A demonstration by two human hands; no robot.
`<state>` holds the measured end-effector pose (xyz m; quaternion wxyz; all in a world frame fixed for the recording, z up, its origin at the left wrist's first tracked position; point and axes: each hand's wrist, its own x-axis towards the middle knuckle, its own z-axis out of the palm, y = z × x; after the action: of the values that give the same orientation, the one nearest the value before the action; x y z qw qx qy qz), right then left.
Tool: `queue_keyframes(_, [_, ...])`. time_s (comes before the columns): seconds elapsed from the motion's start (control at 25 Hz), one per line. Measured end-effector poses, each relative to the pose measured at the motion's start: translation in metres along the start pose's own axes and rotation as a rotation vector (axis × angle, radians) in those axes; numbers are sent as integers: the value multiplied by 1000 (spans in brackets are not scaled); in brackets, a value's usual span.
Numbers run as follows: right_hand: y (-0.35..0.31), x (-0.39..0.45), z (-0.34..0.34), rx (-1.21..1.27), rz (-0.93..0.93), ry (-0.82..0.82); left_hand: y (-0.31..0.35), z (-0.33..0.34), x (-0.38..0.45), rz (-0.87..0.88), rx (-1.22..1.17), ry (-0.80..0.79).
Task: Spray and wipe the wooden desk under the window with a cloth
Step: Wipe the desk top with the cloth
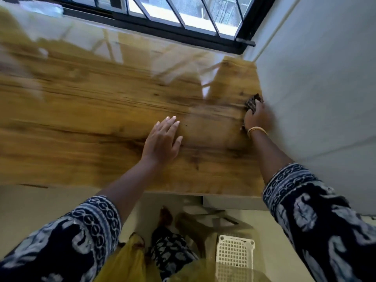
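The left hand (162, 139) rests flat on the wooden counter (91, 119), fingers straight, its grip released. At three o'clock from it, the right hand (256, 117) presses a dark cloth (253, 102) onto the counter's right edge beside the white wall (315, 88), its grip grasping the cloth. The window (173, 15) lies at twelve o'clock.
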<state>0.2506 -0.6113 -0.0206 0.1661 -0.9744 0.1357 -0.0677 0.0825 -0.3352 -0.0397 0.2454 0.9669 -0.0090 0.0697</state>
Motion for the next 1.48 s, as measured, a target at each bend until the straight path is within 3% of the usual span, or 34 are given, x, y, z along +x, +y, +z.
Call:
queue_keyframes(0.16, [-47, -14, 35, 13, -263, 21, -2, 5, 0, 2, 23, 23])
queue_keyframes(0.28, [-110, -67, 56, 122, -665, -46, -3, 4, 1, -5, 39, 22])
queue_keyframes(0.36, [-115, -88, 62, 127, -940, -178, -3, 4, 1, -11, 46, 10])
queue_keyframes(0.44, [-100, -65, 56, 101, -1073, -216, -3, 4, 0, -11, 36, 5])
queue_keyframes(0.52, [-77, -24, 44, 5, -918, -135, -4, 5, 0, -4, 26, 12])
queue_keyframes(0.64, [-18, 10, 20, -67, -456, -34, -3, 5, -1, -16, 14, 19])
queue_keyframes(0.72, [13, 1, 15, -74, -264, 64, -1, 4, 0, -15, 7, 22])
queue_keyframes(0.88, [-2, -24, 14, -55, 56, 215, -1, 4, 1, -13, -1, 24])
queue_keyframes(0.96, [-34, -20, 30, 32, 14, 136, -2, 4, 1, -13, -1, 32])
queue_keyframes(1.12, [-81, 3, 140, -28, -568, -121, -1, 4, 0, -10, 2, 28])
queue_keyframes(1.2, [-97, -23, 115, 36, -821, -251, -2, 4, 2, -1, 7, 22])
queue_keyframes(1.24, [-103, -39, 76, 91, -856, -277, -3, 4, 2, -3, 2, 23])
queue_keyframes(1.28, [-108, -48, 38, 146, -817, -237, -3, 4, 2, -11, -6, 25])
queue_keyframes(1.36, [-69, -12, 19, 61, -568, -98, -2, 5, 1, -14, -18, 27])
queue_keyframes(1.44, [-24, 28, 2, -93, -265, -124, -2, 4, 1, -11, -25, 26])
queue_keyframes(1.48, [-12, 35, -4, -160, -199, -145, -2, 4, 1, -12, -26, 27])
